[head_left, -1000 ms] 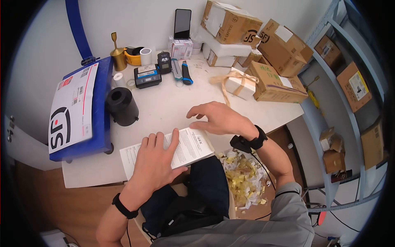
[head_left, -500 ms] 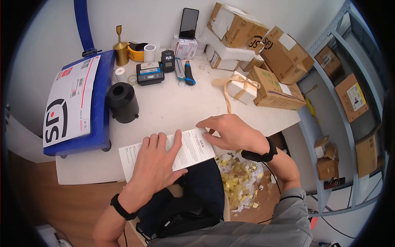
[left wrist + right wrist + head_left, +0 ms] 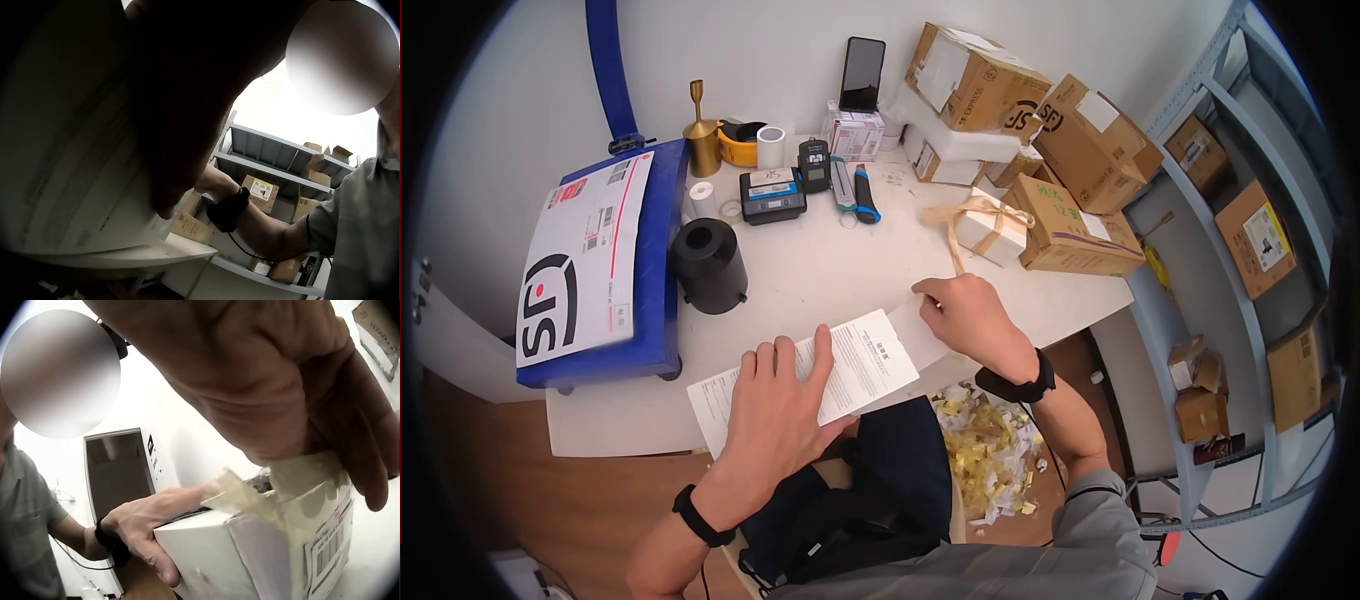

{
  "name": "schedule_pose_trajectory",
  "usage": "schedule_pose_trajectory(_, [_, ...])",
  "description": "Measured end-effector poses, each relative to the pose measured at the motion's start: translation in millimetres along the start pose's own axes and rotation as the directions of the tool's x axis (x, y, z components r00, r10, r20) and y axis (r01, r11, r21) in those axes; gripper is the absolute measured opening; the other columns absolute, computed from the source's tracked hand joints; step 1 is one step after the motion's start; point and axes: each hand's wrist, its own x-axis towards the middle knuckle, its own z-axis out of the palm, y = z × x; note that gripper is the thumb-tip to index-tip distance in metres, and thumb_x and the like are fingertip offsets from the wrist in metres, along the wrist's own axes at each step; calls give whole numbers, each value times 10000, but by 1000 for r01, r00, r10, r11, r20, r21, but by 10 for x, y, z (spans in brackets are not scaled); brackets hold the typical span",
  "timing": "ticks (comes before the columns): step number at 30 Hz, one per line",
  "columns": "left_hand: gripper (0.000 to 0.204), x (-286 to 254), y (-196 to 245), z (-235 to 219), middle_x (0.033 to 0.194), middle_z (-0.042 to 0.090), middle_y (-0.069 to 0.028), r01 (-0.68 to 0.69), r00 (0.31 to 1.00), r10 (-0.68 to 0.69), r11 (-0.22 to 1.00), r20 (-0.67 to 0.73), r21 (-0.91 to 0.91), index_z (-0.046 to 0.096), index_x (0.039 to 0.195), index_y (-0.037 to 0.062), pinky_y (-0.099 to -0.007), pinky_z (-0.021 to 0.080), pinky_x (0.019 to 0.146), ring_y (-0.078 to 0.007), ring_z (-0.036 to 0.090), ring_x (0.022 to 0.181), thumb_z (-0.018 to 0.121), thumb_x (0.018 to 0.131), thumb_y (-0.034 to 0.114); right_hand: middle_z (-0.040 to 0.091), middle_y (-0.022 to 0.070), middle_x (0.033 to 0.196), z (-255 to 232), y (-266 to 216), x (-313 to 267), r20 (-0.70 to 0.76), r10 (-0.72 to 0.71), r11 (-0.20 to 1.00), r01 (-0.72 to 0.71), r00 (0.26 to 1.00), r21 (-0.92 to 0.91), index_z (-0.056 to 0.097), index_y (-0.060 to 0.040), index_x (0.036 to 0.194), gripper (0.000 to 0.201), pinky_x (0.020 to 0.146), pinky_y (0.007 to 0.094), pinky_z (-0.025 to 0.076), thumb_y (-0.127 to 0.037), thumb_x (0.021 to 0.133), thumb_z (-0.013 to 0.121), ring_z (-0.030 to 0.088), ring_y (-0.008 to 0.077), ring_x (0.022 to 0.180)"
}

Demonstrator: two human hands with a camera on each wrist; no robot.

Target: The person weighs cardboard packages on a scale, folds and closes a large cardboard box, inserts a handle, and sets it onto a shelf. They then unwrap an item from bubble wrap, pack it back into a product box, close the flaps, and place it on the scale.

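A slim white box [image 3: 870,362] with lines of printed text on top lies at the table's front edge. My left hand [image 3: 782,390] rests flat across it, fingers stretched out and thumb along its near side. At the box's right end, my right hand [image 3: 967,318] pinches a strip of translucent tape [image 3: 306,478], its fingertips curled in. That tape is creased and lifts away from the box end, beside a barcode label [image 3: 328,550]. The left wrist view is dark, with the left hand [image 3: 187,106] close over the printed face [image 3: 81,162].
A black cylinder [image 3: 708,265] and a blue scale [image 3: 655,340] stand to the left. Farther back are a label printer [image 3: 772,195] and a utility knife [image 3: 865,195]. A ribboned white box [image 3: 992,228] and cardboard boxes [image 3: 1080,225] sit right. Shredded paper [image 3: 990,450] lies below.
My right hand came down to the box's right end, gripped the tape there and drew it away to the right. The left hand stayed on the box.
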Motion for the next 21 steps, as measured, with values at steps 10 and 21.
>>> schedule_pose_trajectory(10, [1109, 41, -186, -337, 1200, 589, -213, 66, 988, -105, 949, -113, -309, 465, 1539, 7, -480, 475, 966, -391, 586, 1098, 918, 688, 555, 689, 19, 785, 448, 513, -342, 257, 348, 70, -299, 902, 952, 640, -84, 1401, 406, 611, 240, 524, -33, 1008, 553, 660, 73, 673])
schedule_pose_trajectory(21, [1201, 313, -334, -375, 1290, 634, -173, -57, 998, 24, 809, -63, -585, 459, 1553, 10, -411, 483, 1037, -326, 642, 1184, 988, 586, 484, 625, 197, 1304, 395, -197, -860, -535, 333, 804, 62, 776, 591, 674, -9, 1134, 248, 912, 380, 576, 31, 890, 683, 683, 286, 1165])
